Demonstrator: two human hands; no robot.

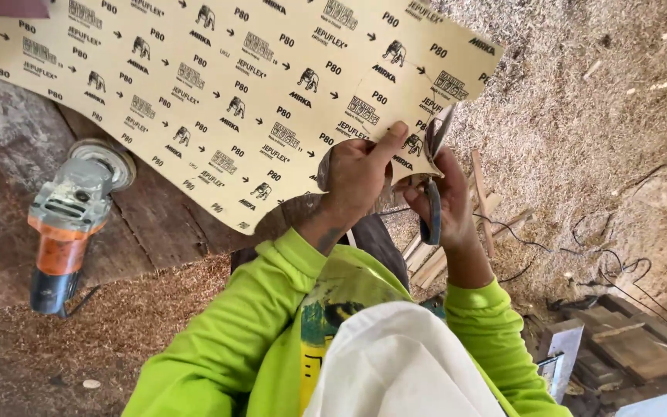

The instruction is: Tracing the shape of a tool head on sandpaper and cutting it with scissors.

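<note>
A large tan sheet of sandpaper (218, 85), its printed backing side up, spreads across the upper part of the view. My left hand (353, 181) pinches its lower right edge, thumb on top. My right hand (445, 197) grips a pair of scissors (432, 166) with dark handles. The blades sit open at the sheet's edge, beside my left thumb. Bright green sleeves cover both my arms.
An orange and grey angle grinder (67, 224) lies on a worn wooden bench (148, 224) at the left. Sawdust covers the ground. Wood strips (484, 205), dark cables (611, 270) and wooden blocks (627, 340) lie at the right.
</note>
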